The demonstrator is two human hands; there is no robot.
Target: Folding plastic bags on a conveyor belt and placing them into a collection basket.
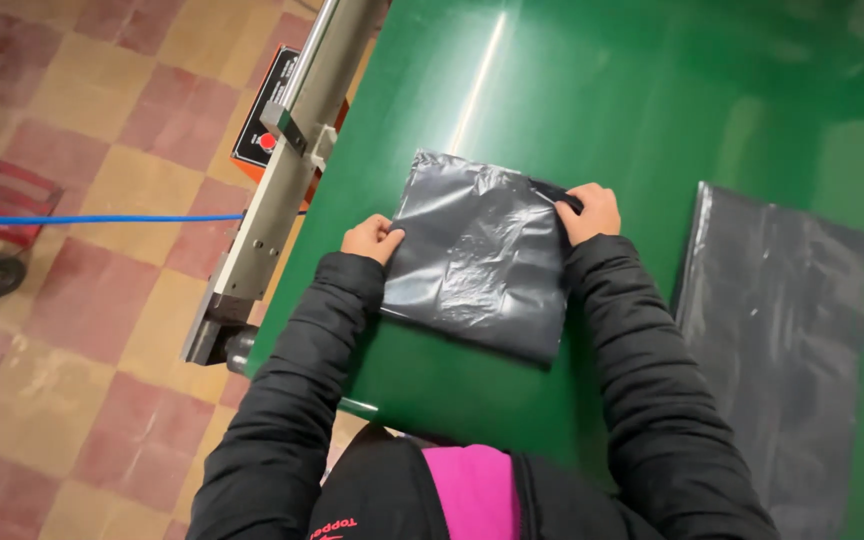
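- We see a folded dark grey plastic bag [477, 255] lying on the green tabletop [592, 90]; our hands pinch its left and right edges.
- A flat stack of dark grey plastic bags [777, 340] lies at the right of the tabletop, well apart.
- A black rectangular label panel [264, 115] with an orange border and a red round button sits on the machine at the tabletop's left edge.

A single head-worn camera looks steeply down from close above the person's own arms onto the green desk [552, 80] (tilted in frame), with the checkered floor [82, 300] along the left.
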